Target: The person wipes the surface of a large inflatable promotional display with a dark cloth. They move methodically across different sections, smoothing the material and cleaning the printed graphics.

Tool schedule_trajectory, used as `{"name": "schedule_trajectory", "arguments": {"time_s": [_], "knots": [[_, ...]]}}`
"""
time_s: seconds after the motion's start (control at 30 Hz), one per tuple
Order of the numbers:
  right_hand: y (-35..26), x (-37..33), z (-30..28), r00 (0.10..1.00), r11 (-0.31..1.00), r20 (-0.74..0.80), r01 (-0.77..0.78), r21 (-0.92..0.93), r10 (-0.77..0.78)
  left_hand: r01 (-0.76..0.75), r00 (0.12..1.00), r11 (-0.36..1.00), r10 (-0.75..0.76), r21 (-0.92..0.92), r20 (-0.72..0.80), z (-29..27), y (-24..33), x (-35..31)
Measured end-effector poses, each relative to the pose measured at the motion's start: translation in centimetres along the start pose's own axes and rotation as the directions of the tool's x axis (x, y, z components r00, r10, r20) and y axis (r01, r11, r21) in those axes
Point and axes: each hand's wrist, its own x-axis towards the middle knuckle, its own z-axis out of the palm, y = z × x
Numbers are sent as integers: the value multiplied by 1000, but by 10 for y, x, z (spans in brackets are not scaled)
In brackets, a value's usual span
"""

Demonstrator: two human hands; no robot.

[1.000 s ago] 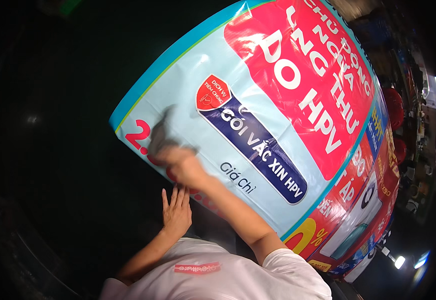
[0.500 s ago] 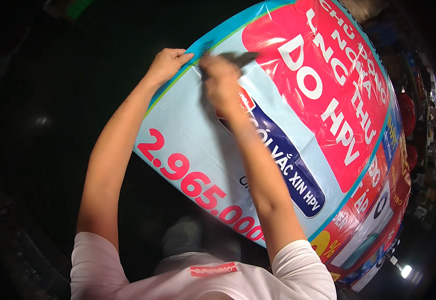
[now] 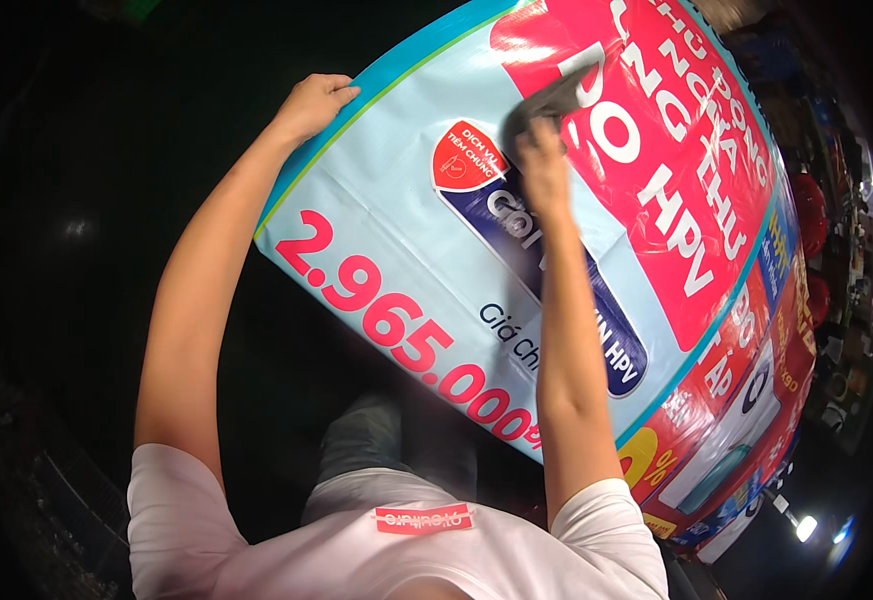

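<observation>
A large printed banner [image 3: 356,220], light blue with a teal border, pink and navy blocks and big lettering, stretches out in front of me. At its left edge my left hand [image 3: 316,106] is closed, thumb on top, gripping the teal border. My right hand [image 3: 544,165] presses a dark grey cloth [image 3: 546,105] against the banner, where the light blue part meets the pink block. The cloth and fingers are somewhat blurred, and the hand and forearm cover part of the navy label [image 3: 611,350].
Red and yellow printed panels [image 3: 721,420] adjoin the banner's right side. Beyond them are round red objects [image 3: 808,215] and dim clutter. A bright lamp [image 3: 804,528] shines at the lower right. Dark surroundings lie to the left.
My right hand has swept the cloth rightward across the banner, away from the left edge, uncovering the red badge. My left hand has shifted slightly up and left, still on the border.
</observation>
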Motion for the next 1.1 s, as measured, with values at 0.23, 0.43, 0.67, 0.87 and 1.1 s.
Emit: {"name": "schedule_trajectory", "arguments": {"time_s": [0.23,0.43,0.67,0.87,1.1], "knots": [[-61,-242,95,466,788,679,67,612,-567,-28,987,980,58,197,-150,1,11,-12],[-2,-174,-134,677,868,735,-384,314,35,-513,695,602,709,612,-116,62,57,-40],[169,-33,-143,955,958,-131,-249,139,267,-620,720,403,632,673,286,211,114,-40],[111,-217,-23,912,924,153,380,32,-381,-600,765,443,560,666,318,222,115,-28],[51,-309,-132,658,846,696,-168,507,-286,-587,788,427,498,687,363,217,126,-31]]}}
